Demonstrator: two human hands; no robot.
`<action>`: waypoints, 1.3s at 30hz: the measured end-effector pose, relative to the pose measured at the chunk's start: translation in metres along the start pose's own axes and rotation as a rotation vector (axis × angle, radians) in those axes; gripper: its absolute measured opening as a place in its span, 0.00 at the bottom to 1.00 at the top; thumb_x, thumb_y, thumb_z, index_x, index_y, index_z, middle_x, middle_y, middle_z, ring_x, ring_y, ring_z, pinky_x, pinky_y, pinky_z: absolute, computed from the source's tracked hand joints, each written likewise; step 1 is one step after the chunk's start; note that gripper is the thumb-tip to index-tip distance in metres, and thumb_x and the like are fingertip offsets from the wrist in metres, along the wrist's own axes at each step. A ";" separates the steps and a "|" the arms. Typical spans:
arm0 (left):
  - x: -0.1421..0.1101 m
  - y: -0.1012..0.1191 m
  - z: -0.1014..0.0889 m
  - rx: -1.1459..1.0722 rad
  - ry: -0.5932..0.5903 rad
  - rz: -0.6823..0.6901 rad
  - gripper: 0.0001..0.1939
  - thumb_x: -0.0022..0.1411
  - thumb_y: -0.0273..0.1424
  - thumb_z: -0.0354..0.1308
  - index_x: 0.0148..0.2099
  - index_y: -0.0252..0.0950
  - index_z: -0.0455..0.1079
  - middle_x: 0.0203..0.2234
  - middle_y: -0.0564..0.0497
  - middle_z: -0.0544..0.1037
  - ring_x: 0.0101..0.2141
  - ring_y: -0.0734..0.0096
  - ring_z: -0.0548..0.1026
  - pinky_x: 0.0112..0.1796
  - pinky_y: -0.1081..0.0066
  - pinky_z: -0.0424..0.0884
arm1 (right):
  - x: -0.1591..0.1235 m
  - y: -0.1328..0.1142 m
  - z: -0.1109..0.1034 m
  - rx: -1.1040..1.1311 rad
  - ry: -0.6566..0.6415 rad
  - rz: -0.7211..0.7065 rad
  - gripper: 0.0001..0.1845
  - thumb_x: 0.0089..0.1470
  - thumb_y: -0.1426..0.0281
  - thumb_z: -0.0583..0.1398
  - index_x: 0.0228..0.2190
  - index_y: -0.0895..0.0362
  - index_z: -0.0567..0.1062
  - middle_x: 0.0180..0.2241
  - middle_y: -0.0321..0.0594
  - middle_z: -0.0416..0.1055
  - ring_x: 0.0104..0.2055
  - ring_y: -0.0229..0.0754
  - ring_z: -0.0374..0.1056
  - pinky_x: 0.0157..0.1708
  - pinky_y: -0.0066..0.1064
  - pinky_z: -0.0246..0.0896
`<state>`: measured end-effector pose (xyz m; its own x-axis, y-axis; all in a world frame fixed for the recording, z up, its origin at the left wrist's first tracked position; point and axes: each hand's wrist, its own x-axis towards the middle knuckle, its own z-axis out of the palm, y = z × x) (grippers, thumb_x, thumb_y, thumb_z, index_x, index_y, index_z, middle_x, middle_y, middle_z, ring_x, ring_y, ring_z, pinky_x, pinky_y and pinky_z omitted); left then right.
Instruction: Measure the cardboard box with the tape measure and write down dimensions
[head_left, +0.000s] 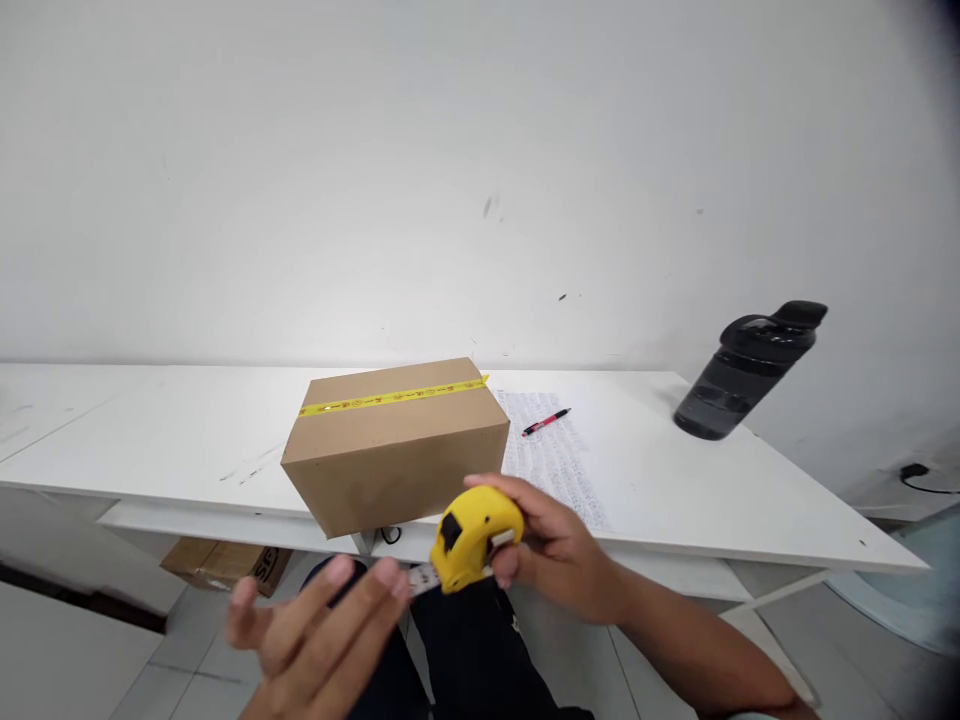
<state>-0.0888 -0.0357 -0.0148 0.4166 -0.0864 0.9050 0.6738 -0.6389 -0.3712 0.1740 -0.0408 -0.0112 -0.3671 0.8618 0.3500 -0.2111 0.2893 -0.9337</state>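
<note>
My right hand (555, 550) is closed around a yellow tape measure (480, 535) with a black lock button, held in front of the table edge. From its mouth a short length of pale blade (422, 580) runs left to my left hand (322, 640). The fingertips of that hand meet the blade's end, with the other fingers spread; its thumb is hidden and the hand is slightly blurred. Just beyond the tape measure sits a closed cardboard box (397, 440), sealed with yellow printed tape (397, 396), its near corner reaching past the table edge.
On the white table (150, 430), a written sheet of paper (559, 470) lies beside the box with a red and black pen (546, 422) on it. A dark bottle (742, 375) stands at the right. Another carton (225, 565) is on the floor below.
</note>
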 end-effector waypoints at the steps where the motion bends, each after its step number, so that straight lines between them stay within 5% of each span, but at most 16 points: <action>1: -0.007 -0.014 -0.004 0.061 0.007 0.014 0.17 0.53 0.16 0.71 0.37 0.44 0.78 0.33 0.56 0.83 0.53 0.68 0.76 0.72 0.53 0.47 | 0.002 0.000 -0.009 -0.054 0.072 -0.035 0.33 0.57 0.59 0.69 0.61 0.50 0.69 0.40 0.41 0.76 0.29 0.35 0.69 0.30 0.28 0.72; 5: -0.039 -0.088 -0.011 0.323 0.106 -0.100 0.26 0.53 0.23 0.72 0.54 0.41 0.74 0.46 0.49 0.82 0.54 0.56 0.76 0.67 0.48 0.59 | 0.012 0.001 -0.058 -0.260 0.478 -0.216 0.37 0.58 0.54 0.67 0.65 0.49 0.67 0.48 0.44 0.76 0.35 0.40 0.71 0.37 0.35 0.74; 8: -0.063 -0.144 -0.004 0.423 0.054 -0.324 0.39 0.57 0.30 0.69 0.68 0.41 0.61 0.58 0.45 0.76 0.56 0.45 0.74 0.59 0.39 0.67 | 0.019 0.004 -0.092 -0.349 0.624 -0.251 0.40 0.58 0.51 0.65 0.67 0.47 0.64 0.49 0.44 0.75 0.42 0.46 0.72 0.44 0.41 0.74; 12: -0.080 -0.176 0.010 0.344 -0.032 -0.418 0.23 0.60 0.31 0.66 0.57 0.46 0.71 0.54 0.51 0.78 0.52 0.49 0.77 0.54 0.41 0.72 | 0.029 0.009 -0.117 -0.412 0.621 -0.212 0.38 0.59 0.50 0.64 0.65 0.47 0.65 0.49 0.44 0.74 0.44 0.46 0.72 0.45 0.42 0.72; 16: -0.070 -0.157 0.021 0.116 -0.086 -0.481 0.13 0.68 0.42 0.60 0.52 0.47 0.74 0.53 0.53 0.78 0.57 0.47 0.73 0.62 0.42 0.64 | 0.043 0.012 -0.121 -0.421 0.556 -0.193 0.35 0.59 0.49 0.64 0.62 0.47 0.67 0.49 0.43 0.73 0.41 0.44 0.70 0.42 0.39 0.71; 19: -0.055 -0.135 0.028 0.006 -0.168 -0.489 0.31 0.69 0.61 0.42 0.55 0.47 0.73 0.58 0.49 0.75 0.64 0.42 0.65 0.65 0.40 0.57 | 0.051 0.010 -0.119 -0.424 0.488 -0.188 0.34 0.59 0.48 0.63 0.62 0.48 0.67 0.51 0.43 0.72 0.45 0.46 0.70 0.44 0.40 0.71; 21: -0.047 -0.124 0.032 -0.061 -0.214 -0.487 0.38 0.67 0.65 0.37 0.58 0.45 0.71 0.58 0.45 0.75 0.66 0.41 0.62 0.65 0.39 0.55 | 0.054 0.008 -0.119 -0.442 0.468 -0.181 0.34 0.59 0.49 0.63 0.62 0.48 0.67 0.52 0.44 0.72 0.47 0.46 0.70 0.45 0.40 0.70; 26: -0.037 -0.114 0.036 -0.098 -0.233 -0.550 0.21 0.66 0.45 0.61 0.59 0.48 0.70 0.53 0.47 0.79 0.65 0.46 0.66 0.64 0.44 0.60 | 0.054 0.011 -0.120 -0.442 0.476 -0.168 0.34 0.59 0.49 0.63 0.62 0.47 0.67 0.52 0.43 0.71 0.44 0.45 0.70 0.42 0.39 0.71; 30: -0.038 -0.119 0.034 -0.052 -0.181 -0.535 0.17 0.64 0.37 0.65 0.55 0.48 0.74 0.48 0.51 0.82 0.58 0.48 0.74 0.60 0.45 0.67 | 0.055 0.013 -0.120 -0.436 0.502 -0.177 0.33 0.59 0.49 0.63 0.61 0.47 0.67 0.47 0.41 0.71 0.37 0.41 0.68 0.38 0.36 0.70; 35: -0.046 -0.122 0.020 0.130 -0.112 -0.360 0.10 0.63 0.33 0.66 0.47 0.49 0.78 0.38 0.59 0.84 0.45 0.55 0.81 0.57 0.44 0.70 | 0.043 0.001 -0.117 -0.375 0.578 -0.171 0.36 0.55 0.48 0.66 0.60 0.49 0.70 0.38 0.37 0.72 0.30 0.39 0.64 0.32 0.35 0.70; 39: -0.037 -0.084 -0.007 0.084 -0.074 -0.336 0.14 0.57 0.28 0.71 0.45 0.49 0.78 0.31 0.56 0.83 0.39 0.59 0.80 0.57 0.49 0.71 | 0.008 -0.001 -0.099 -0.298 0.615 -0.096 0.36 0.51 0.48 0.69 0.57 0.50 0.75 0.38 0.41 0.76 0.26 0.39 0.64 0.25 0.34 0.68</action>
<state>-0.1648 0.0163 -0.0154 0.2037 0.1757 0.9631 0.8275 -0.5567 -0.0734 0.2610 0.0073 -0.0150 0.2398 0.8809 0.4080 0.0730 0.4027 -0.9124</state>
